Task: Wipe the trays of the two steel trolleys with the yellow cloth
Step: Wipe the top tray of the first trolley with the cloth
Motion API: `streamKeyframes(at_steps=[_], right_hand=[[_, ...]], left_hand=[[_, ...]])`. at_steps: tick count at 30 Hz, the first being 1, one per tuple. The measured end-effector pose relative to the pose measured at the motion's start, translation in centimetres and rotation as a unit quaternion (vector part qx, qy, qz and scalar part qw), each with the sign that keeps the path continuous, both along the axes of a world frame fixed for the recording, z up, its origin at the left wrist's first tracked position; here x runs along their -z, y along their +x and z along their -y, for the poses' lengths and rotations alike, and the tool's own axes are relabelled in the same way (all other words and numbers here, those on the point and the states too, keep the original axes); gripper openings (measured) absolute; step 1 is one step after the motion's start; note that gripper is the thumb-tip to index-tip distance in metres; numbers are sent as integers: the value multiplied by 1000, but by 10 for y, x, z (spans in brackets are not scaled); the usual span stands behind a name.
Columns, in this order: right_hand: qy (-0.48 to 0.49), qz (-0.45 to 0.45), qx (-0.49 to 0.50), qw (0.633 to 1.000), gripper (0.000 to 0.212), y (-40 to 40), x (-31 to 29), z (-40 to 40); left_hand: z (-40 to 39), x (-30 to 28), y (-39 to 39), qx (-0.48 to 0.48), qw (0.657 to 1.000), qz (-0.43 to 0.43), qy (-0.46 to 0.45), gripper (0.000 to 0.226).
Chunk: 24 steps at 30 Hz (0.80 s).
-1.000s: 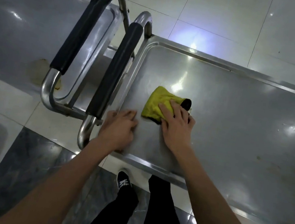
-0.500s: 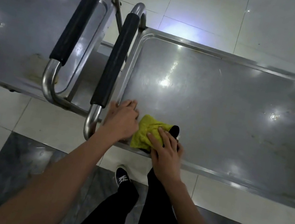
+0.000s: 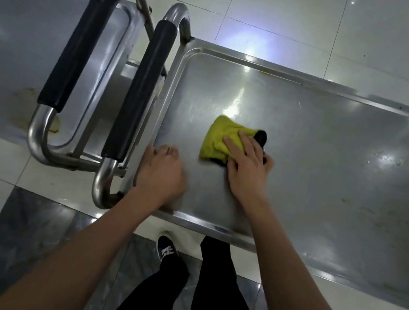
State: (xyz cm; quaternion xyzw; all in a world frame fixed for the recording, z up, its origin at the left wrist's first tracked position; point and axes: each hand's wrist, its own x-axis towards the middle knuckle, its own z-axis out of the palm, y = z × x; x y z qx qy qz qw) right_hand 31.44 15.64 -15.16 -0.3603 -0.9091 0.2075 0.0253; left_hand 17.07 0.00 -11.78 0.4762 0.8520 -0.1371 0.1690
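Seen from above, a right hand presses a bunched yellow cloth flat on the right trolley's steel tray, fingers spread over it. The left hand, fingers loosely curled, rests on the tray's near corner. The cloth looks soft and light, best controlled under a flat palm.

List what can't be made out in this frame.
- Right tray: far end cut off by the head view's right edge.
- Yellow cloth: part lies under the right hand.
- Left hand: motion-blurred, so its fingers are unclear.
- Left tray: partly hidden behind the black-padded handles.
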Motion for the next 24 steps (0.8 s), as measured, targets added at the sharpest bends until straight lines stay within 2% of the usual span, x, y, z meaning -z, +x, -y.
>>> streamKeyframes(at_steps=[2, 4, 11, 16, 24], right_hand=[[-2, 7, 7, 1000, 45, -20, -1, -33], [-5, 9, 8, 1000, 44, -40, -2, -65], [5, 16, 19, 1000, 43, -87, -1, -158], [10, 17, 24, 1000, 44, -95, 0, -176], [-9, 0, 5, 1000, 43, -71, -1, -155]], left_hand=[[-8, -3, -4, -1, 1000, 1, -2, 77], [-15, -5, -6, -2, 1000, 0, -2, 77], [-47, -14, -12, -26, 999, -27, -10, 30], [-97, -10, -15, -1, 999, -10, 45, 27], [-121, -2, -19, 9, 999, 2, -39, 36]])
